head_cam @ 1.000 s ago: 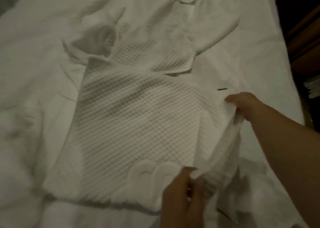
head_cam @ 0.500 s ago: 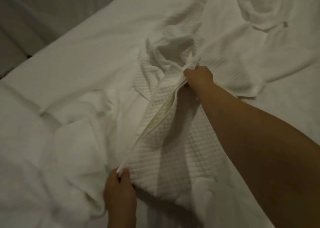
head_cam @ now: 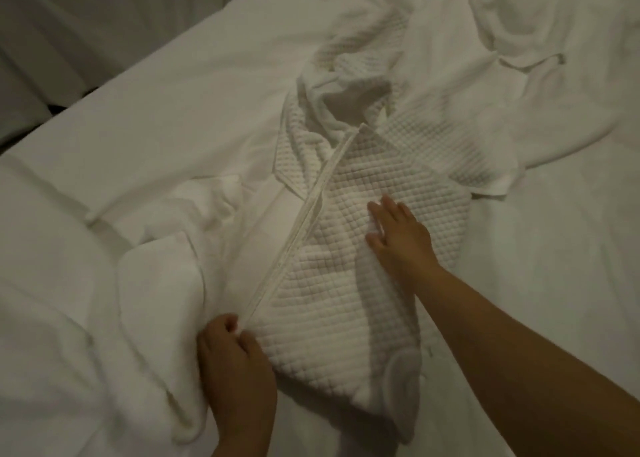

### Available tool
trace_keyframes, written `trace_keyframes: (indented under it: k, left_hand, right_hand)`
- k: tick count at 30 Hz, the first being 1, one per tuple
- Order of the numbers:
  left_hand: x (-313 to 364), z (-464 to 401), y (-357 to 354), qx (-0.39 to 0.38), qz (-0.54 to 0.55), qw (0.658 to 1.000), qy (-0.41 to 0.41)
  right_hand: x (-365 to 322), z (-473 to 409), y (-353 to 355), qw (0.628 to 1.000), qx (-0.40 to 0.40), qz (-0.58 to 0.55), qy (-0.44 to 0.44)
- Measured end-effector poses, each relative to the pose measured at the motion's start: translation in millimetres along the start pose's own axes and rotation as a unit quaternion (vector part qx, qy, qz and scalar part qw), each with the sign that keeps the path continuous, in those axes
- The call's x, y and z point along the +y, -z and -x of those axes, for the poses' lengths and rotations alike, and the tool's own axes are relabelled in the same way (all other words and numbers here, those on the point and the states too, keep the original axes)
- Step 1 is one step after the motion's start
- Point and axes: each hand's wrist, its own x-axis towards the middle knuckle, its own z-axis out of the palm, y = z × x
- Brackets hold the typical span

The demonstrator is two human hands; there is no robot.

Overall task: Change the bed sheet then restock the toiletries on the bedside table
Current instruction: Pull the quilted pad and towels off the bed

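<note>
A white quilted waffle-weave robe (head_cam: 349, 283) lies folded over on the white bed sheet (head_cam: 554, 283), its banded edge running diagonally from the collar down to my left hand. My left hand (head_cam: 232, 352) pinches the lower end of that banded edge between thumb and fingers. My right hand (head_cam: 398, 234) lies flat on the quilted fabric, fingers straight and spread, pressing it down. The robe's collar and hood area (head_cam: 343, 110) is bunched up further back.
A rumpled white duvet or sheet (head_cam: 104, 300) is heaped at the left. More crumpled white linen (head_cam: 512, 30) lies at the back right. A second bed's or cover's grey surface (head_cam: 69, 40) shows at the top left beyond the bed edge.
My right hand has let go of the robe's edge near the collar and now presses flat on the folded panel. The left hand still holds the lower edge, and the fold lies flatter.
</note>
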Motion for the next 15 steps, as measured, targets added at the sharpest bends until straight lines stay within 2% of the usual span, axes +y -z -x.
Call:
trace_keyframes:
  k: [3, 4, 7, 11, 15]
  left_hand:
    - [0, 0, -8, -0.005, -0.099, 0.978, -0.184]
    - [-1, -2, -12, -0.013, -0.123, 0.971, -0.205]
    - [-2, -6, -20, -0.063, -0.153, 0.974, -0.156]
    - [1, -12, -14, -0.122, -0.167, 0.977, -0.051]
    - [-6, -17, -7, -0.110, -0.133, 0.985, -0.012]
  right_hand:
    - [-4, -13, 14, 0.997, 0.075, -0.024, -0.008]
    - [-7, -21, 22, 0.994, 0.103, -0.032, -0.017]
    - [-10, -51, 46, 0.988, 0.144, -0.050, -0.037]
    - [-15, -92, 57, 0.982, 0.116, -0.134, -0.071]
    - [-16, -111, 63, 0.962, 0.177, -0.154, -0.143]
